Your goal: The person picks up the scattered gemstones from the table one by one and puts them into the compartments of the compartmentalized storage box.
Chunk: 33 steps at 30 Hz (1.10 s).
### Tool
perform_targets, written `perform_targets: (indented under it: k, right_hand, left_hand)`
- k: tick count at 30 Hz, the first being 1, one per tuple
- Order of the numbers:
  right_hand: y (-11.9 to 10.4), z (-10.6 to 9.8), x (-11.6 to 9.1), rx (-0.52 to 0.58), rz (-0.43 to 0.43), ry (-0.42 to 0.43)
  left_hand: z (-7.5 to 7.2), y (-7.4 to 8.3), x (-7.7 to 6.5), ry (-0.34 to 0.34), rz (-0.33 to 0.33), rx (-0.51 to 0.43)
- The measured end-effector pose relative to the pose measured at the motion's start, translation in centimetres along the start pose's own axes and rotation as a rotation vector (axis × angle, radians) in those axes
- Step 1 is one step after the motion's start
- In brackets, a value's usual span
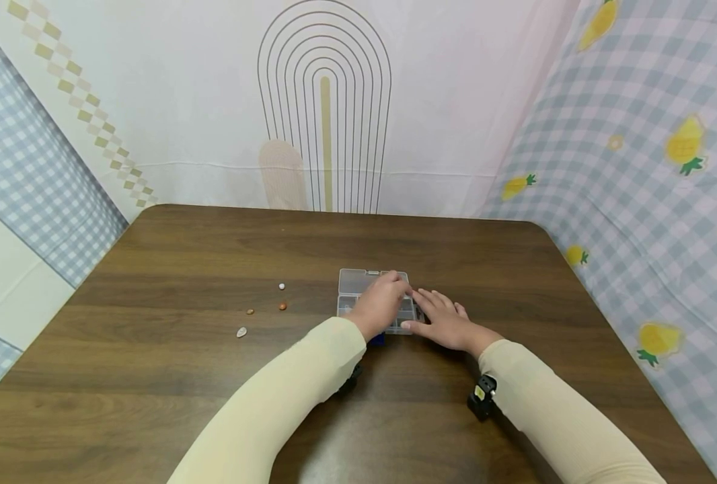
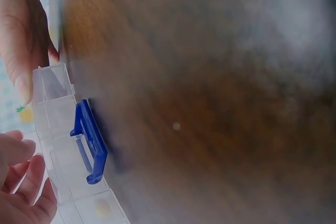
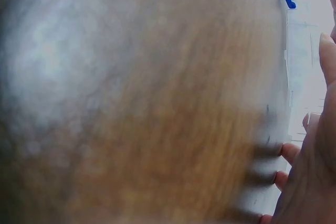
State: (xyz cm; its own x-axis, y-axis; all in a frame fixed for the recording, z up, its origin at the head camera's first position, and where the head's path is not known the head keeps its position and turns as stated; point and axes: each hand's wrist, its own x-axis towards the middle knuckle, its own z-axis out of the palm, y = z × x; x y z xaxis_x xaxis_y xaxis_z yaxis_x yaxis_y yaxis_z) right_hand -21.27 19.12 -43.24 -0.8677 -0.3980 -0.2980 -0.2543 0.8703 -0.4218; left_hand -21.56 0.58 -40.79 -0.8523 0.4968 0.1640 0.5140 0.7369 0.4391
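A clear plastic compartment box stands on the table with its hinged lid laid open at the back. A blue latch hangs at its front side. My left hand is over the box from the left, fingers bent down above its right part; whether they pinch something small I cannot tell. My right hand lies at the box's right end, fingers extended and spread, the thumb against its near corner. In the right wrist view, the right fingertips are close to the tabletop beside the box.
Left of the box lie a small white bead, a reddish-brown bead, a small brown piece and a pale shell-like piece. The brown wooden table is backed by a hanging patterned cloth.
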Motion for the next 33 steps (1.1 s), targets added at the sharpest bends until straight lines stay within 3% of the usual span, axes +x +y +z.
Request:
perform_targets:
  k: [9, 19, 33]
  right_hand:
    - [-0.1, 0.0, 0.0, -0.004, -0.001, -0.003]
    - [0.0, 0.2, 0.1, -0.014, -0.01, 0.008]
    - [-0.2, 0.1, 0.1, -0.011, 0.0, 0.01]
  left_hand:
    - [0.0, 0.0, -0.1, -0.011, -0.01, 0.033]
    - [-0.4, -0.2, -0.2, 0.077, 0.035, 0.065]
    - [-3.6, -1.1, -0.8, 0.115, -0.02, -0.01]
